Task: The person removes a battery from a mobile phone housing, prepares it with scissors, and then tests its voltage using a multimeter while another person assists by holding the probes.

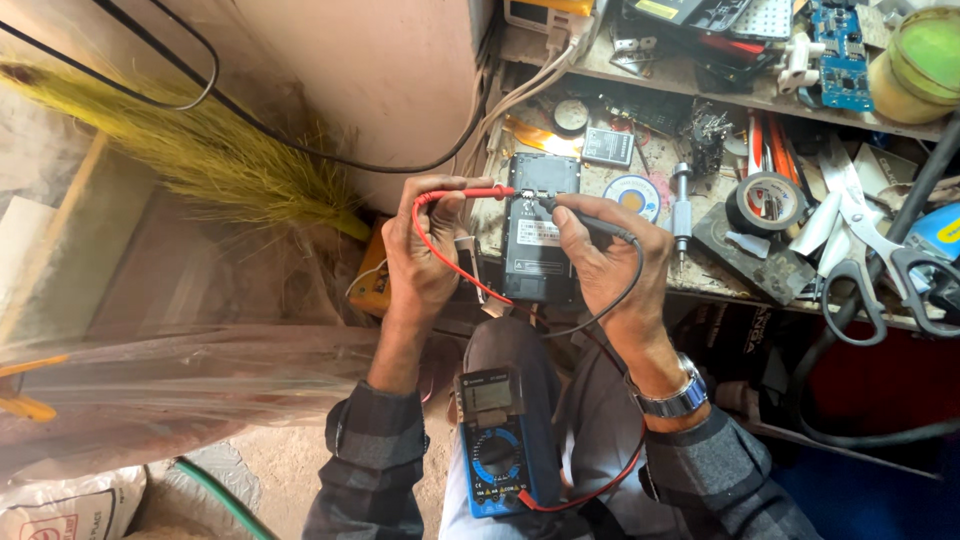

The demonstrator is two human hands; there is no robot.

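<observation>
left hand (425, 250): pinching red probe (478, 192) on phone (541, 228)
right hand (600, 260): gripping black probe (585, 220), same spot
step: probably mid-test; next likely a glance at meter (500, 440)

Slim red plastic test probe (487, 192) lying level, tip touching top edge of flat dark-grey rectangular battery pack (541, 228). Black plastic test probe (590, 221) angled onto same edge. Blue-cased digital multimeter (497, 440) resting on lap, leads plugged in.

Red probe (478, 192), black probe (590, 222), blue multimeter (500, 455), grey checked sleeves (375, 455), yellow-green broom (200, 150), silver watch (672, 397)
</observation>
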